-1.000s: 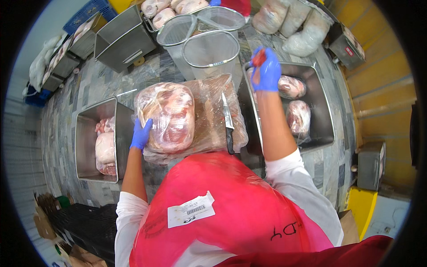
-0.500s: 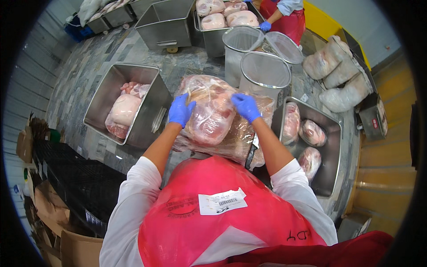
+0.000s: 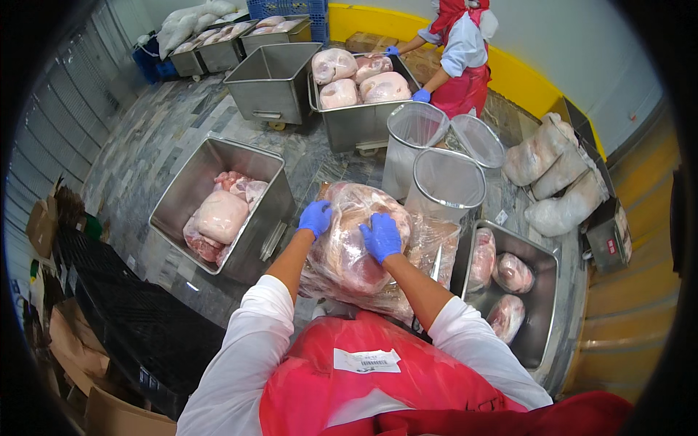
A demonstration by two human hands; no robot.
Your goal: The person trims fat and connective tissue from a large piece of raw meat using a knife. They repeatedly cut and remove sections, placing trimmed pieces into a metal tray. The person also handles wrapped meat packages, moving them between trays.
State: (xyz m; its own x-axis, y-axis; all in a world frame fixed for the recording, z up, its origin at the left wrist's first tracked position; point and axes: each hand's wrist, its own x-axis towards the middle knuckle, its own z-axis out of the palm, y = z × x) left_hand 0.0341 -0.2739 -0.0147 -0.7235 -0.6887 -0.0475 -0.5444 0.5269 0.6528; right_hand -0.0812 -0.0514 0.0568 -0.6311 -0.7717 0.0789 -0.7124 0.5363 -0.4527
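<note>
A large piece of meat wrapped in clear plastic film (image 3: pixel 349 251) lies in front of me on a film-covered surface. My left hand (image 3: pixel 315 218), in a blue glove, is at its upper left side, fingers curled in on the film. Flat against the top of the wrapped meat rests my right hand (image 3: pixel 382 237), also blue-gloved, with its fingers apart. A knife (image 3: pixel 436 263) lies on the film to the right of the meat, its handle mostly hidden by my right forearm.
Metal bins with meat stand to the left (image 3: pixel 211 142), right (image 3: pixel 549 320) and far side (image 3: pixel 356 120). Two round mesh-lined tubes (image 3: pixel 447 192) rise just beyond the meat. A co-worker (image 3: pixel 465 65) in a red apron leans over the far bin. Black crates (image 3: pixel 145 312) are at lower left.
My right hand has moved left from the film's right edge onto the top of the meat. My left hand stays at the left side. The view has tilted up, showing more of the co-worker.
</note>
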